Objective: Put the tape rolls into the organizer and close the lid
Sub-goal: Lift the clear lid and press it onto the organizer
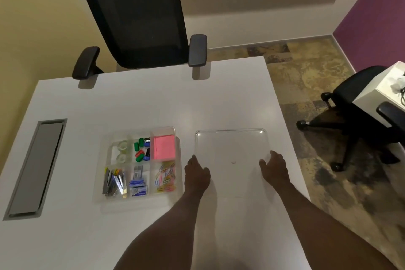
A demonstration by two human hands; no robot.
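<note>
A clear plastic organizer [178, 160] with several compartments sits on the white table. Two clear tape rolls [122, 145] lie in its far-left compartment, one behind the other. The clear lid [230, 138] lies flat on the table to the right of the organizer. My left hand [197, 174] rests at the lid's left edge and my right hand [274, 167] at its right edge, fingers spread. Whether the fingers grip the lid's rim is unclear.
Other compartments hold pink sticky notes [164, 147], coloured paper clips [165, 180], staple boxes [137, 184], pens and small coloured items. A grey cable hatch [35, 166] is set in the table at left. A black office chair [140, 17] stands at the far edge.
</note>
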